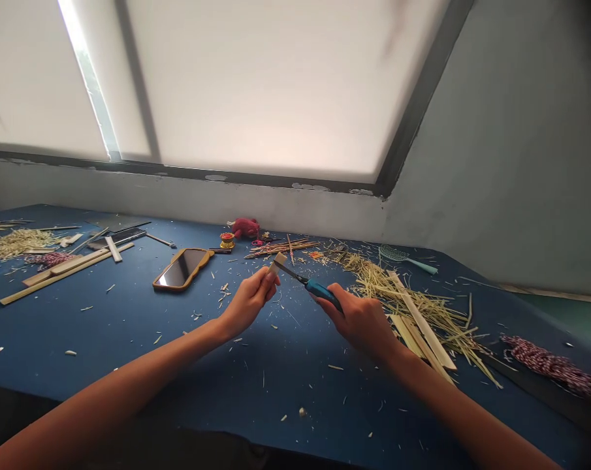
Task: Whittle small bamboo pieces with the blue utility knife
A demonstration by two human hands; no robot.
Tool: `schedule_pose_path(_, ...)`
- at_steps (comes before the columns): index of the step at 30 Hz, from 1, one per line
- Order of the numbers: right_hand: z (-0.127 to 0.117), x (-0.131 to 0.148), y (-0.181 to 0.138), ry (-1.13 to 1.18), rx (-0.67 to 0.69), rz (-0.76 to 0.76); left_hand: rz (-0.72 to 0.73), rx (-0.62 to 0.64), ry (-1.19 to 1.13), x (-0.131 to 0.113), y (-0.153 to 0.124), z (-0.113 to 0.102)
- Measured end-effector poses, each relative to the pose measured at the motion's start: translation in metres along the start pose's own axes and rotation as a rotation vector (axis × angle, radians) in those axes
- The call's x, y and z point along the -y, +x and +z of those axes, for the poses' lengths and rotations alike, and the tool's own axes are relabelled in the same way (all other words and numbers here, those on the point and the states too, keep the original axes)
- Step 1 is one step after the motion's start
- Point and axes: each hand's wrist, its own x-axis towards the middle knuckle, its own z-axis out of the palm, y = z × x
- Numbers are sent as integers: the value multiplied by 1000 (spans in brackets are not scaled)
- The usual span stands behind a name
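My left hand (250, 297) is closed around a short pale bamboo strip (278, 260), whose end sticks up past the thumb. In my right hand (364, 320) is a knife with a blue handle (323, 293), gripped with the fingers wrapped round it. The dark knife blade (290, 271) points up and left, and its tip meets or overlaps the strip's end; whether it cuts in I cannot tell. Both hands are above the blue table (217, 385). The part of the strip inside my left palm is hidden.
A phone in a yellow case (183, 269) lies left of my hands. Thin sticks (285, 248) lie beyond them. On the right are a heap of shavings (422, 300), flat bamboo strips (420, 320), a green hairbrush (407, 258) and red-white cord (554, 362). More bamboo strips (64, 274) lie left.
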Motion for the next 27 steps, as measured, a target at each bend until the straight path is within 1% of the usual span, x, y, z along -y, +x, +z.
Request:
schedule_pose_path(7, 4, 6, -1, -1, -7, -9, 52, 41, 77, -2, -3, 3)
schedule_pose_path(10, 4, 8, 0, -7, 17, 15, 75, 26, 149, -2, -3, 3)
schedule_pose_path(13, 2, 12, 0, -2, 45, 51, 77, -18, 188, -1, -4, 3)
schedule_pose_path(17, -1, 18, 4, -2, 90, 77, 45, -96, 108, 0, -5, 6)
schedule_pose_path(20, -4, 24, 9, -21, 112, 95, 23, -151, 28, -1, -5, 14)
schedule_pose_path(23, -7, 26, 12, -17, 131, 100, -4, -166, -65, -4, -4, 20)
schedule_pose_path(25, -5, 20, 11, -7, 137, 107, -10, -180, -107, -9, 0, 14)
schedule_pose_path(27, -2, 6, 7, -34, 152, 157, 40, -294, -143, -15, 9, -6)
